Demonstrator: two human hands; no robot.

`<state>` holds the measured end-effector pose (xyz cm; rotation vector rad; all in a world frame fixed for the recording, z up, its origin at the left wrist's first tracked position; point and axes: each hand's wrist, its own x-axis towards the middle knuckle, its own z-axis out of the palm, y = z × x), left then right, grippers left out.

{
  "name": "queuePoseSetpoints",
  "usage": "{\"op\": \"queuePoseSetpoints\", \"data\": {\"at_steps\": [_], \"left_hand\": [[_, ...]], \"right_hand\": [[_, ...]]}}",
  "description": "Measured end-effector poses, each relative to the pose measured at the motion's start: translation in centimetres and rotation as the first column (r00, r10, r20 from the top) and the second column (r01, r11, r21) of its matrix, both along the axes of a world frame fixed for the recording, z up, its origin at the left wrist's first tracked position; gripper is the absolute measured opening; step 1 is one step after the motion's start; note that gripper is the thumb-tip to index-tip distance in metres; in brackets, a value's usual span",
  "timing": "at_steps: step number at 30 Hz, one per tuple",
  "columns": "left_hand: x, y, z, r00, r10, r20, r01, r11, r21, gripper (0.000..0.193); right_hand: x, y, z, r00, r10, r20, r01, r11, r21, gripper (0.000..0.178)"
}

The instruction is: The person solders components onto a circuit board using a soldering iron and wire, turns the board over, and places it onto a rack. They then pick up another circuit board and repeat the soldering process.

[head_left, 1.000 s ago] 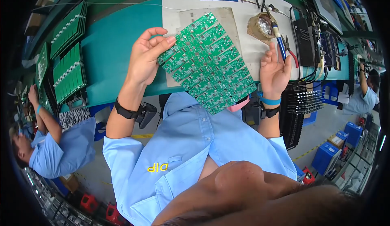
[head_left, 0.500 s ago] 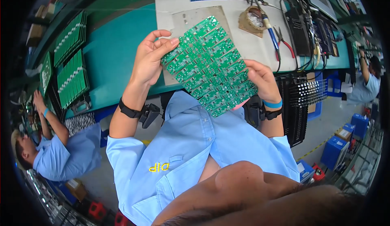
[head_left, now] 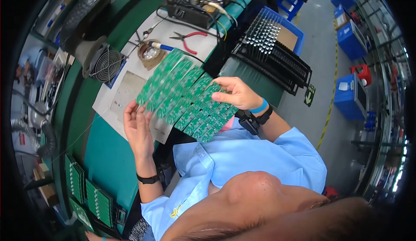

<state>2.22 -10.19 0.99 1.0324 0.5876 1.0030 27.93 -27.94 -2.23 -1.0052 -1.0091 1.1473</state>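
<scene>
A panel of green circuit boards (head_left: pixel 186 94), dotted with small parts, hangs tilted in front of my body over the bench edge. My right hand (head_left: pixel 238 93), with a blue band at the wrist, pinches its right edge, thumb on the near face. At the panel's left edge, my left hand (head_left: pixel 139 126) has its fingers bent against the board; part of that grip is hard to see. Beneath and beyond the panel lie a white sheet (head_left: pixel 104 99) and a flat grey plate (head_left: pixel 126 91) on the green bench.
Red-handled pliers (head_left: pixel 189 37), a blue-handled soldering iron (head_left: pixel 162 46) and a foil-lined holder (head_left: pixel 151 55) lie beyond the panel. A round fan (head_left: pixel 108 65) stands at far left. Green boards (head_left: pixel 99 202) stand racked at lower left. Right of the bench is a black rack (head_left: pixel 286 74).
My view has turned right, so the bench now slants across it. The panel stays between both hands but has turned and tilted; the left hand has moved down along its edge.
</scene>
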Motion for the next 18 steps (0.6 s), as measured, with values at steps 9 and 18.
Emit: {"op": "queuePoseSetpoints", "data": {"at_steps": [9,18], "left_hand": [[-0.7,-5.1,-2.7,0.851,-0.451,-0.269,0.495,0.861,0.120,0.031],[-0.6,-5.4,-10.6,0.379,-0.715,-0.587,0.730,0.621,-0.285,0.020]], "right_hand": [[4.1,-4.0,-2.1,0.886,-0.373,-0.277,0.407,0.910,0.078,0.031],[7.9,-4.1,-3.7,0.782,-0.484,-0.391,0.558,0.824,0.096,0.030]]}}
